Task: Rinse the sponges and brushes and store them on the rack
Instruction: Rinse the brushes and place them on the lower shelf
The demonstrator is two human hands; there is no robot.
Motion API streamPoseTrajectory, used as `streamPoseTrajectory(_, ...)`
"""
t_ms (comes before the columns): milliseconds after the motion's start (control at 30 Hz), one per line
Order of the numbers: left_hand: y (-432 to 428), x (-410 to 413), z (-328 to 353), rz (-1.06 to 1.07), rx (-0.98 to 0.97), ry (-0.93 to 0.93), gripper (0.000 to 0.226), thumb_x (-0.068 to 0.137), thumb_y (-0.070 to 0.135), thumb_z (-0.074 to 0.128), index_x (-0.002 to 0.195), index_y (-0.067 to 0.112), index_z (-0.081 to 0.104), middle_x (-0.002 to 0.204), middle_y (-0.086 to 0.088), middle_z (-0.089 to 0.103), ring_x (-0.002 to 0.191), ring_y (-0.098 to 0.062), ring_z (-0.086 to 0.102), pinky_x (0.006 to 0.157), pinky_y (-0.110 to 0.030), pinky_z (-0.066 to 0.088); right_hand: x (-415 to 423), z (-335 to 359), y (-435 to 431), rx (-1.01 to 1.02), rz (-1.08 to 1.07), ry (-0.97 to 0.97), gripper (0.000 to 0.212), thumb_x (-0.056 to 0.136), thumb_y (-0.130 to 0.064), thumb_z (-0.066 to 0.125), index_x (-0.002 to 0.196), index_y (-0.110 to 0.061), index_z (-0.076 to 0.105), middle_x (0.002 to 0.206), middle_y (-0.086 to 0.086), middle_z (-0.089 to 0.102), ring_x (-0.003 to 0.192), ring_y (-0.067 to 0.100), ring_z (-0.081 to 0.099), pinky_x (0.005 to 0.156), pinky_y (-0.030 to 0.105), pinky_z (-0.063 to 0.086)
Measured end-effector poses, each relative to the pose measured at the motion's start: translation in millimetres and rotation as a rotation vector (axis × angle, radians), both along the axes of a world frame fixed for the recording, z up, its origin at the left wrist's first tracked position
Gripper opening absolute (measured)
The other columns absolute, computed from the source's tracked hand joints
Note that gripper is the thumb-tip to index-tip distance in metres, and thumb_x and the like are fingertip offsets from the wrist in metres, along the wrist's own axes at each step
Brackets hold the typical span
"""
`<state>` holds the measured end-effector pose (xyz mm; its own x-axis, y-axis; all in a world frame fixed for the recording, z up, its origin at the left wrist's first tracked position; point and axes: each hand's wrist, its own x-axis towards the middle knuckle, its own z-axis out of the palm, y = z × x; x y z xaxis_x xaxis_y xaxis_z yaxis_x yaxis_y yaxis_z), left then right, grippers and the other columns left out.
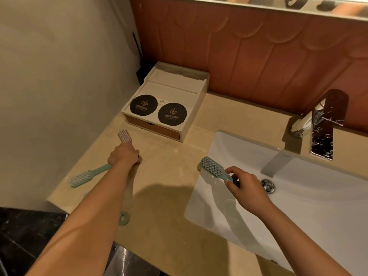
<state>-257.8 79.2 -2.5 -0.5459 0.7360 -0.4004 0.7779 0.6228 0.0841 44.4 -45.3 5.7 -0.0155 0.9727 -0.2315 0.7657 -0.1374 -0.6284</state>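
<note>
Head view: we look down on a beige counter with a white sink at three o'clock.
Left hand: our left hand is closed round the pink brush, bristle head pointing to twelve o'clock.
Right hand: our right hand pinches the blue brush by its handle over the sink's rim, head toward ten o'clock.
Green brush: the green brush lies at eight o'clock of the left hand, long axis running eight to two, nearer that hand.
Tap: the tap stands at one o'clock; no water shows, so we judge rinsing comes next.
</note>
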Motion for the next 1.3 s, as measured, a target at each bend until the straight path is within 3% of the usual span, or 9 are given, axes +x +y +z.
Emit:
streamPoseTrajectory(333, -13, -5, 4, -0.038, 0.031, -0.222, 0.026, 0.083, 0.027, 0.066, 0.094, 0.006, 0.053, 0.092, -0.012, 0.055, 0.092, -0.031, 0.057, 0.072, -0.032, 0.040, 14, 5, -2, 0.002, -0.029, 0.032, 0.017, 0.089, -0.021, 0.055, 0.106, -0.025, 0.059, 0.069, -0.004, 0.059, 0.055, 0.010, 0.048, 0.054, 0.030, 0.037)
streamPoseTrajectory(500, -38, 12, 4, 0.109, 0.095, -0.767, 0.021, 0.088, 0.020, 0.062, 0.072, 0.005, 0.061, 0.052, -0.006, 0.053, 0.034, -0.010, 0.044, 0.042, -0.020, 0.035, 16, 10, -11, -0.029, -0.196, 0.360, 0.012, 0.089, -0.010, 0.056, 0.093, -0.021, 0.059, 0.067, -0.001, 0.059, 0.057, 0.017, 0.056, 0.050, 0.018, 0.042)
streamPoseTrajectory(667, -82, 54, 17, -0.004, 0.005, -1.158, 0.024, 0.094, 0.019, 0.050, 0.072, 0.013, 0.052, 0.061, -0.004, 0.051, 0.050, -0.011, 0.044, 0.044, -0.017, 0.030, 17, 7, -33, -0.156, -0.420, 0.706, 0.009, 0.092, -0.003, 0.049, 0.098, -0.009, 0.052, 0.073, 0.007, 0.068, 0.067, 0.017, 0.061, 0.065, 0.021, 0.045)
streamPoseTrajectory(767, -102, 82, 25, -0.140, -0.084, -1.210, 0.028, 0.096, 0.023, 0.048, 0.068, 0.018, 0.049, 0.067, -0.001, 0.053, 0.062, -0.013, 0.045, 0.054, -0.021, 0.031, 19, 6, -48, -0.195, -0.460, 0.806, 0.020, 0.093, -0.002, 0.046, 0.102, -0.020, 0.050, 0.079, 0.005, 0.071, 0.067, 0.016, 0.063, 0.066, 0.021, 0.049)
streamPoseTrajectory(833, -113, 101, 30, -0.174, -0.138, -1.222, 0.024, 0.095, 0.023, 0.050, 0.072, 0.018, 0.053, 0.061, 0.006, 0.056, 0.053, -0.007, 0.046, 0.051, -0.017, 0.035, 25, 5, -60, -0.224, -0.480, 0.851, 0.025, 0.094, -0.001, 0.044, 0.104, -0.023, 0.050, 0.078, 0.004, 0.071, 0.061, 0.015, 0.060, 0.066, 0.024, 0.048)
streamPoseTrajectory(933, -126, 132, 35, -0.230, -0.178, -1.271, 0.012, 0.093, 0.020, 0.054, 0.088, 0.012, 0.061, 0.060, 0.007, 0.059, 0.050, -0.006, 0.051, 0.050, -0.016, 0.041, 41, 3, -78, -0.248, -0.527, 0.892, 0.028, 0.094, -0.001, 0.042, 0.110, -0.023, 0.049, 0.072, 0.005, 0.066, 0.044, 0.012, 0.043, 0.057, 0.030, 0.039)
streamPoseTrajectory(1033, -137, 161, 35, -0.249, -0.194, -1.256, 0.019, 0.092, 0.017, 0.056, 0.106, 0.004, 0.062, 0.064, 0.001, 0.062, 0.052, -0.007, 0.056, 0.052, -0.016, 0.046, 60, 8, -92, -0.213, -0.592, 0.929, 0.016, 0.097, -0.019, 0.044, 0.111, -0.019, 0.049, 0.076, 0.006, 0.056, 0.039, 0.010, 0.035, 0.049, 0.028, 0.039)
streamPoseTrajectory(1133, -154, 196, 36, -0.273, -0.214, -1.255, 0.021, 0.091, 0.016, 0.057, 0.106, 0.003, 0.061, 0.073, -0.005, 0.065, 0.056, -0.009, 0.061, 0.055, -0.018, 0.050, 86, 12, -111, -0.143, -0.650, 0.885, 0.022, 0.097, -0.034, 0.039, 0.097, -0.015, 0.051, 0.066, 0.004, 0.046, 0.036, 0.010, 0.033, 0.045, 0.028, 0.040)
streamPoseTrajectory(1300, -175, 251, 34, -0.399, -0.196, -1.177, 0.011, 0.094, 0.011, 0.051, 0.099, 0.007, 0.060, 0.086, -0.009, 0.067, 0.067, -0.014, 0.065, 0.055, -0.022, 0.051, 135, 14, -139, -0.063, -0.730, 0.793, 0.033, 0.097, -0.034, 0.037, 0.082, -0.007, 0.049, 0.054, 0.004, 0.043, 0.036, 0.013, 0.035, 0.045, 0.030, 0.039)
